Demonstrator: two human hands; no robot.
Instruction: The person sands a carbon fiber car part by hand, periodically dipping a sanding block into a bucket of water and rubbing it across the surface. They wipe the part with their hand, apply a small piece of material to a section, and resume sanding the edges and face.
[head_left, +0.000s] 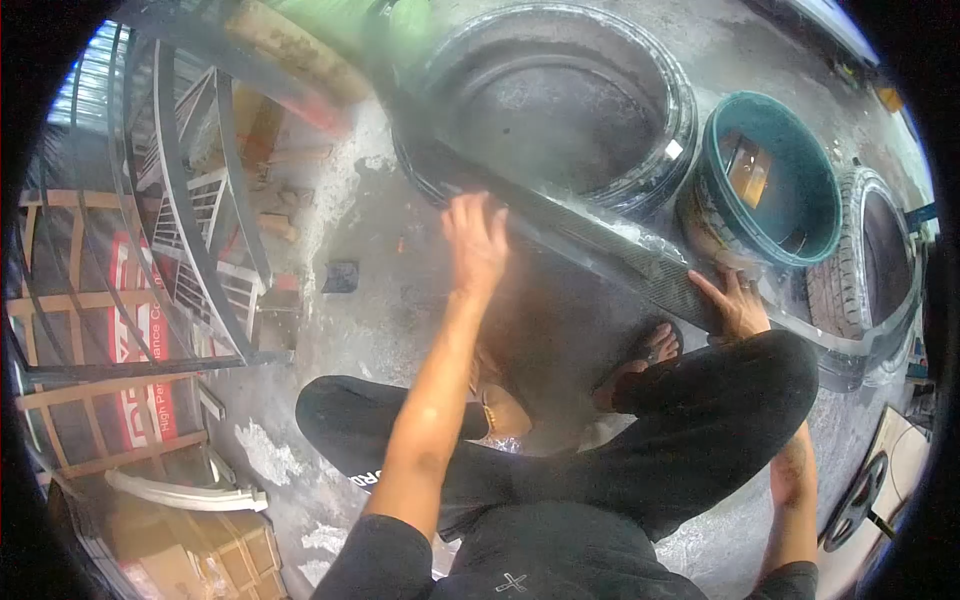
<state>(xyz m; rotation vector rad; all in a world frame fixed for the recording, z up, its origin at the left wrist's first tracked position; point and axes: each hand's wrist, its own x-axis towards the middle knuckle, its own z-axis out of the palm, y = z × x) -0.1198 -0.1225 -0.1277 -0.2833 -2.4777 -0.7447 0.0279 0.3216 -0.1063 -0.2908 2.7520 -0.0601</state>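
Note:
I sit cross-legged on a wet concrete floor. A long dark carbon-fibre strip [600, 250] lies slanted in front of me, from upper left down to the right. My left hand [476, 242] rests flat on its upper part, fingers spread. Lower down, my right hand [737, 302] presses against its right end, close to my knee. Neither hand is closed around the strip.
A black tyre [560, 95] lies on the floor behind the strip. A teal bucket [775, 175] stands to the right of it, and another tyre [865, 260] at the far right. Metal frames [180, 200] and wooden racks [90, 400] fill the left side.

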